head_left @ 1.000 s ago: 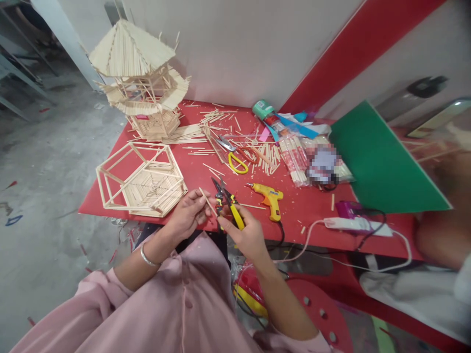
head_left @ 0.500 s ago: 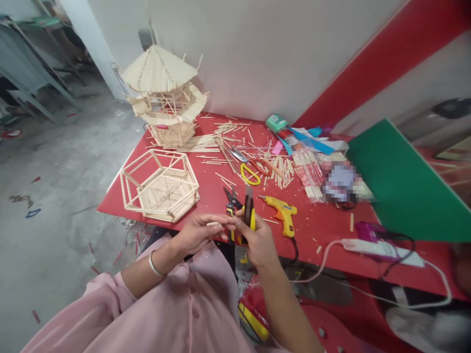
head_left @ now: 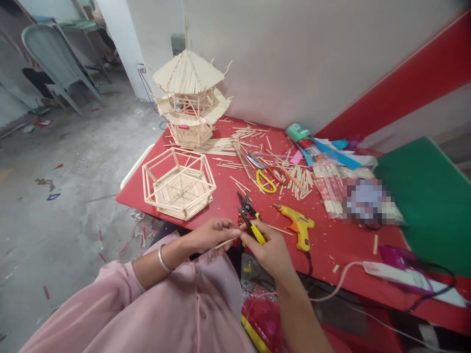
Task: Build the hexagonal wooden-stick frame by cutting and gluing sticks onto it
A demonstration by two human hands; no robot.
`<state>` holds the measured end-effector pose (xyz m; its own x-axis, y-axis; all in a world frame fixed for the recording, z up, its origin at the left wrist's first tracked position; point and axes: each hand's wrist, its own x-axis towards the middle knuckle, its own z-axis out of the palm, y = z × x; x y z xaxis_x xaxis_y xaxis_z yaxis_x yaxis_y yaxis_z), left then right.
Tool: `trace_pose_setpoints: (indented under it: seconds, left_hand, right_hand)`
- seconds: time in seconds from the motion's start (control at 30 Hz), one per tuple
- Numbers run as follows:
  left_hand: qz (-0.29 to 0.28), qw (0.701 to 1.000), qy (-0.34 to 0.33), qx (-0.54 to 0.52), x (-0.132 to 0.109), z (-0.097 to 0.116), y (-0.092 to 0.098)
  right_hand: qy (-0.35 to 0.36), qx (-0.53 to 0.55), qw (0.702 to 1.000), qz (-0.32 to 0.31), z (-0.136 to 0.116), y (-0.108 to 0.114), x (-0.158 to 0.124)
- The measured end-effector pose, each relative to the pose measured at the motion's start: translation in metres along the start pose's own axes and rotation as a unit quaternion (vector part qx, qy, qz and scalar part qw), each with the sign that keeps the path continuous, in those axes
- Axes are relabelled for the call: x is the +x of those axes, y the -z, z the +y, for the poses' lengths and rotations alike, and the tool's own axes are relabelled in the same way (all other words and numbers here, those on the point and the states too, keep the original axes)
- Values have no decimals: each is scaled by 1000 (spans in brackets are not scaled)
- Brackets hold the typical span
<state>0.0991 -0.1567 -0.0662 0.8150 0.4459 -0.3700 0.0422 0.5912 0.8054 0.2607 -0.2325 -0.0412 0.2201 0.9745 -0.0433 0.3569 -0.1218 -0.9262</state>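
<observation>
My left hand (head_left: 211, 235) pinches a thin wooden stick (head_left: 224, 243) at the front edge of the red table (head_left: 221, 206). My right hand (head_left: 270, 250) is closed round the yellow handles of a pair of cutting pliers (head_left: 250, 220), whose dark jaws point up and away, right beside the stick. Both hands meet just in front of my pink-clad lap. A hexagonal stick basket (head_left: 179, 182) lies to the left of the hands, and a stick pagoda model (head_left: 191, 100) stands behind it.
A yellow glue gun (head_left: 298, 226) lies right of my hands, its cable running off the edge. Yellow-handled scissors (head_left: 263, 174), loose sticks, packets of sticks (head_left: 329, 181), a green board (head_left: 427, 201) and a power strip (head_left: 405, 277) fill the table. A grey chair (head_left: 55, 59) stands far left.
The view has swung left and down. My left hand has turned the stick from pointing up to lying low by the pliers, and the pliers tilted back from upright.
</observation>
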Motion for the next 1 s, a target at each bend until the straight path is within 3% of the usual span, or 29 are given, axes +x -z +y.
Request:
trace_pose_setpoints:
  seconds: [0.17, 0.3, 0.47, 0.63, 0.8, 1.0]
  left_hand:
    - [12, 999, -39, 18, -2, 4, -1]
    - [40, 996, -81, 0, -7, 12, -8]
    - [112, 983, -139, -49, -9, 15, -13]
    - [99, 983, -144, -63, -5, 12, -14]
    - [114, 980, -154, -57, -5, 9, -13]
    - [119, 976, -168, -71, -4, 5, -12]
  right_hand:
    - [32, -41, 998, 28, 4, -6, 0]
    - [98, -118, 985, 85, 6, 1, -6]
    - [176, -254, 944, 112, 9, 9, -18]
    - [207, -384, 894, 107, 12, 5, -22]
    - [223, -407, 878, 118, 12, 0, -18]
    - [216, -402, 881, 124, 13, -4, -16]
